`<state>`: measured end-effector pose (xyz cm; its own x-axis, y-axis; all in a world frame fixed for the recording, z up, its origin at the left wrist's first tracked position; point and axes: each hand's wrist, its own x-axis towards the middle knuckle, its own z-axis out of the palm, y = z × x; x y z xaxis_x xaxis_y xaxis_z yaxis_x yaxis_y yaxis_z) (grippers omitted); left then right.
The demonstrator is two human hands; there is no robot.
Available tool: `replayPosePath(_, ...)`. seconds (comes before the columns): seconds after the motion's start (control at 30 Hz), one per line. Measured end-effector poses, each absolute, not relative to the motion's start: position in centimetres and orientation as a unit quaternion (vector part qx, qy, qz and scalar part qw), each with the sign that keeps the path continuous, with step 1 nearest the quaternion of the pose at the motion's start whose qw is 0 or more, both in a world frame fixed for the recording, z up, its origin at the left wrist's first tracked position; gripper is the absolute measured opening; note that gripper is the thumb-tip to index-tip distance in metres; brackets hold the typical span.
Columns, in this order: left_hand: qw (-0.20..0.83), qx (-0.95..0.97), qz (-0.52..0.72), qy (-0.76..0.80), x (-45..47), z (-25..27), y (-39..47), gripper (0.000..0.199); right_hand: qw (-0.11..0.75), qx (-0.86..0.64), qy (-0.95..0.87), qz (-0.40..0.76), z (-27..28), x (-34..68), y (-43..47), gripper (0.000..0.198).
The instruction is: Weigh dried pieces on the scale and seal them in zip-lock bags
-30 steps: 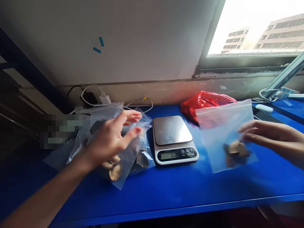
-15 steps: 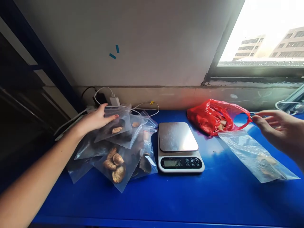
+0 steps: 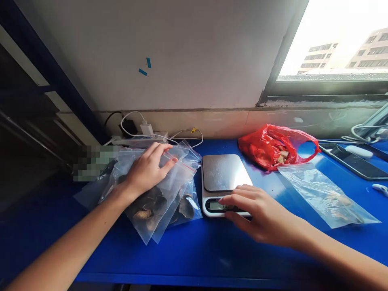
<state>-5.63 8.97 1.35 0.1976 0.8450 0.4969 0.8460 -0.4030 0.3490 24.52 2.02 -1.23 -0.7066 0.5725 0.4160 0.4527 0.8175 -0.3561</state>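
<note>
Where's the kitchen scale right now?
In the head view the kitchen scale stands mid-table, between the pile of zip bags on its left and the red bag behind-right; the right hand covers its display.

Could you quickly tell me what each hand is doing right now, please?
Left hand: open, flat on the pile of zip bags.
Right hand: open, fingers on the scale front.

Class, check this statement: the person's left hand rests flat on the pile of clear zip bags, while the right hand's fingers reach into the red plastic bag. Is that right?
Not quite. In the head view the right hand is not in the red plastic bag; its fingers lie on the front panel of the scale. The left hand does rest flat on the pile of clear zip bags.
</note>
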Motion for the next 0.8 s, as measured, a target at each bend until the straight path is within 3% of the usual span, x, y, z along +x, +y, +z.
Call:
replayPosePath(0.2,0.015,-0.800,-0.268,-0.537,-5.8,0.7,9.1,0.018,0.268,-0.252,-0.922,0.120,-1.3,25.0,1.8,0.014)
replayPosePath(0.37,0.046,-0.810,-0.291,-0.506,-6.0,1.2,9.2,0.017,0.291,-0.256,-0.921,0.037,-0.7,25.6,2.7,0.015)
replayPosePath(0.5,0.086,-0.778,-0.326,-0.530,-8.4,2.1,10.1,0.017,0.284,-0.361,-0.888,-0.030,1.2,30.2,4.4,0.020)
replayPosePath(0.67,0.131,-0.706,-0.397,-0.571,-13.0,3.4,11.5,0.026,0.310,-0.604,-0.733,0.025,1.5,42.2,7.5,0.040)
replayPosePath(0.8,0.161,-0.722,-0.355,-0.571,-13.4,3.3,11.6,0.037,0.281,-0.591,-0.746,0.122,-1.2,46.6,9.3,0.028)
